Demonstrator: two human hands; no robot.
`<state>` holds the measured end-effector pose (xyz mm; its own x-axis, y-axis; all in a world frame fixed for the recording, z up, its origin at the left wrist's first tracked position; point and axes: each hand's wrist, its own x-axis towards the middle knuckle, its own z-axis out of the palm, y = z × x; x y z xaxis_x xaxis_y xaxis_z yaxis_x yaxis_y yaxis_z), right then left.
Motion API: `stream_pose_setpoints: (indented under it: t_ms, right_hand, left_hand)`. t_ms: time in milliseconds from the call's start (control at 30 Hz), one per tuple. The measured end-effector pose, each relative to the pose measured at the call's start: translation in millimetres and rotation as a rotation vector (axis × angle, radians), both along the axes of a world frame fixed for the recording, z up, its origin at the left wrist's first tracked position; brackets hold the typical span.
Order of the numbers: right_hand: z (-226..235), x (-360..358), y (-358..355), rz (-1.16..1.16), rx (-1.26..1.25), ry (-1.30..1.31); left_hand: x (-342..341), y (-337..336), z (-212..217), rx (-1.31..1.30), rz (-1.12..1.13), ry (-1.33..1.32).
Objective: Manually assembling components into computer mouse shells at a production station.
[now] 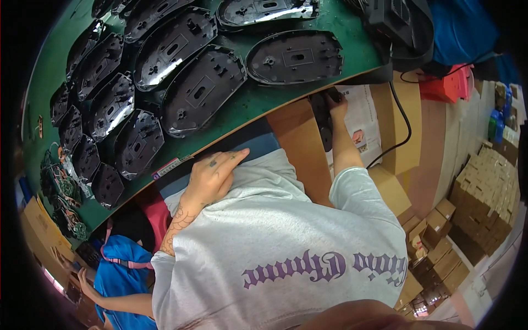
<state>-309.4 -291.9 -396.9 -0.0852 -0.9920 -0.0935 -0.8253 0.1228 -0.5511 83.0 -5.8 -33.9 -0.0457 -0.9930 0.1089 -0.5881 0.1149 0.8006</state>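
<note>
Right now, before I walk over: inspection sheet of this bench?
Surface: green mat-covered table, mostly covered.
Job's things: black oval plastic shells in overlapping rows; dark parts lie beside the table edge.
Clutter: green circuit boards with wires at the left edge; black machine at the top right.
Hands: left hand rests flat at the table edge, holding nothing; right hand reaches onto the dark parts, grip unclear.
Cables: black cable runs from the machine over a brown cardboard box.
Surroundings: stacked small cartons; another person in a blue top at the lower left.
</note>
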Motion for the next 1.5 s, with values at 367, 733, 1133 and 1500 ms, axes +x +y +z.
stream_pose_setpoints:
  t_ms: [367,733,1133,1500]
  right_hand:
    - [-16,9,-21,0.133,0.106,-0.093]
    - [-29,-28,-4,-0.171,0.185,-1.033]
    - [-89,-25,-74,0.011,0.49,-0.602]
    - [61,57,-8,-0.15,0.156,-0.264]
  left_hand:
    - [3,-8,6,0.179,-0.029,-0.021]
    - [19,-3,-2,0.202,-0.01,0.098]
    - [33,27,-25,-0.059,0.105,0.034]
    - [20,37,-36,-0.076,0.081,0.051]
